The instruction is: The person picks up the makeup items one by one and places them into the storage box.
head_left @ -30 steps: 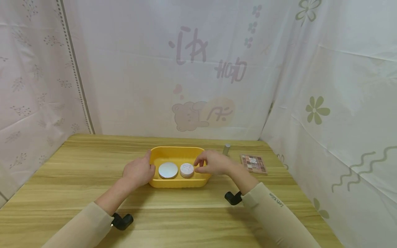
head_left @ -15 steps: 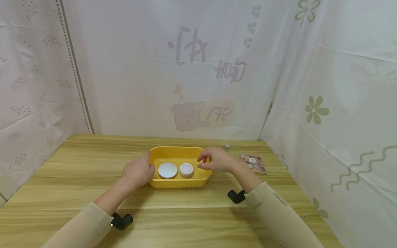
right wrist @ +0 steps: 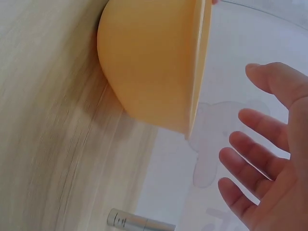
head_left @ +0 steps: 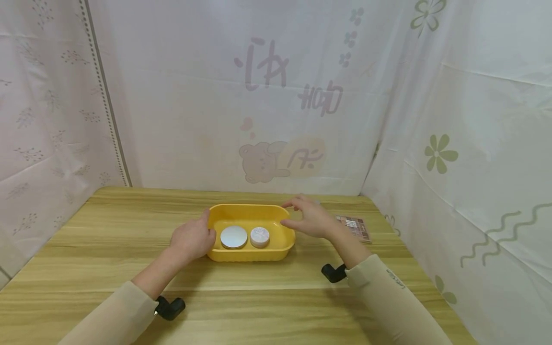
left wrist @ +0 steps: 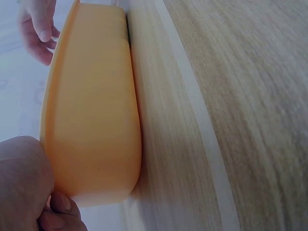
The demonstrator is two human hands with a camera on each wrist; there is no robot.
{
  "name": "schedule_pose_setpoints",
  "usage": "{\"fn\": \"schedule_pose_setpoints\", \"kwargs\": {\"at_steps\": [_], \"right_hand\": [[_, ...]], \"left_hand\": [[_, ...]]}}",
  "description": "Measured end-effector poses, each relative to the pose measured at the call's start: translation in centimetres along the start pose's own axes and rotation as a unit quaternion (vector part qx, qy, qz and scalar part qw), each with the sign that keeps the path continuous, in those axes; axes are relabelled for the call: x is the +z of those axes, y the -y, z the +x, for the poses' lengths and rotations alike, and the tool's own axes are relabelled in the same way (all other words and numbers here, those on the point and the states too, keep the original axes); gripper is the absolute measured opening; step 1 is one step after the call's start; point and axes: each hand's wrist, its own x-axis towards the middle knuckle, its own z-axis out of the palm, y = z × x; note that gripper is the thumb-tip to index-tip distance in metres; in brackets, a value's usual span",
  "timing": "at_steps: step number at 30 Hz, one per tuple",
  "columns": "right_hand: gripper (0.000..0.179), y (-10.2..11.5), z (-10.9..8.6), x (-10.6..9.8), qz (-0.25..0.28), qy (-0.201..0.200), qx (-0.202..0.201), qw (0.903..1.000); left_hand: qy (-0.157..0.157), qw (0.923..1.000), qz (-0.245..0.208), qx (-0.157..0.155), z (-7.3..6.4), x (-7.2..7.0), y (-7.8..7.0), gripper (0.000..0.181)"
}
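two cases (head_left: 234, 237) sit in the tray (head_left: 250, 256) on the worktop (head_left: 241, 302). i see the left hand (head_left: 191, 239) pinching the tray's left end, the right hand (head_left: 312, 219) spread near its right end; a palette (head_left: 358, 230) lies right of the tray.

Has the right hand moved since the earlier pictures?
Yes: in the head view, the right hand moved rightward, away from the small round case in the unmoved yellow tray.

The right hand (right wrist: 281, 178) is hovering just beside the yellow tub (right wrist: 149, 62), with loosely bent fingers (right wrist: 246, 171). The tub is resting on the bench (right wrist: 53, 144), where a silver tube (right wrist: 132, 220) is standing upright. Pale cloth (right wrist: 250, 33) is hanging behind.
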Motion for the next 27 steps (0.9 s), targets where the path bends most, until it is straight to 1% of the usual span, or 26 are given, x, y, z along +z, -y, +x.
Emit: {"fn": "schedule_pose_setpoints", "kwargs": {"at_steps": [4,11,18,22,27], "right_hand": [[0.061,-0.7,-0.2,-0.1,0.011,-0.01,0.003,0.9999],[0.06,-2.1,-0.5,0.2,0.007,-0.032,0.007,0.9995],[0.06,-2.9,-1.0,0.5,0.015,-0.044,0.025,0.9986],[0.063,-3.4,-1.4,0.5,0.019,-0.054,0.036,0.9977],[0.071,-4.4,-2.0,0.8,0.017,-0.068,0.054,0.9961]], "left_hand": [[0.0,1.0,0.0,-0.001,-0.1,-0.1,-0.1,0.072],[0.001,1.0,0.0,0.0,0.0,-0.1,-0.1,0.072],[0.005,1.0,-0.002,-0.002,0.1,0.0,-0.1,0.073],[0.0,1.0,-0.001,-0.002,0.1,0.0,0.0,0.073],[0.003,1.0,-0.003,-0.004,0.0,-0.1,-0.1,0.072]]}}
